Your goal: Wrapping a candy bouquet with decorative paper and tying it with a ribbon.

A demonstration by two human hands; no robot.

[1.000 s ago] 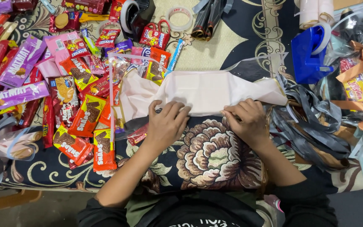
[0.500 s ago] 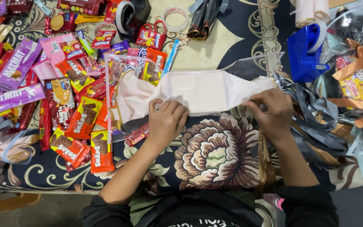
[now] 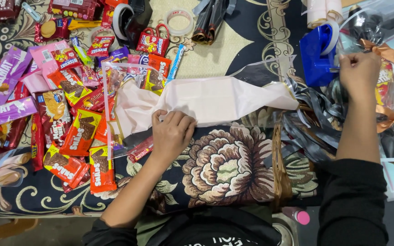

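Snack pile: dozens of wrapped sweets and biscuit packs, too many and too overlapped to count, crowd the left third of the patterned carpet (image 3: pixel 233 168); among them two long purple bars (image 3: pixel 3 75), several orange-red chocolate wafer packs (image 3: pixel 80 132) and two small red handled biscuit boxes (image 3: pixel 153 41).

Tape: two rolls lie at the top edge, a white-rimmed one (image 3: pixel 123 20) and a clear one (image 3: pixel 180 22), near each other but apart.

Clear bag: one cellophane bag (image 3: pixel 115 91) lies over the snacks, its open side toward the pink sheet.

Pink sheet: one pale pink sheet (image 3: pixel 215 98) lies spread across the middle, its left end tucked at the clear bag, its right end reaching the grey ribbons.

Left hand (image 3: pixel 172 132): palm down on the lower edge of the pink sheet, fingers (image 3: pixel 174 119) curled and pressing it flat to the carpet, grasping nothing.

Open room: the floral patch of carpet below the sheet, between the two arms, is the one bare stretch.

Ribbons: a tangle of grey ribbon strips (image 3: pixel 311 118), count unclear, fills the space beside the right forearm.

Dispenser: one blue tape dispenser (image 3: pixel 318 54) stands at upper right.

Right hand (image 3: pixel 360 73): raised just beside the dispenser, fingers pinched together at its cutting end; whether they grip tape cannot be told.

Right edge: one wrapped parcel with an orange bow (image 3: pixel 388 52), touching the frame border.
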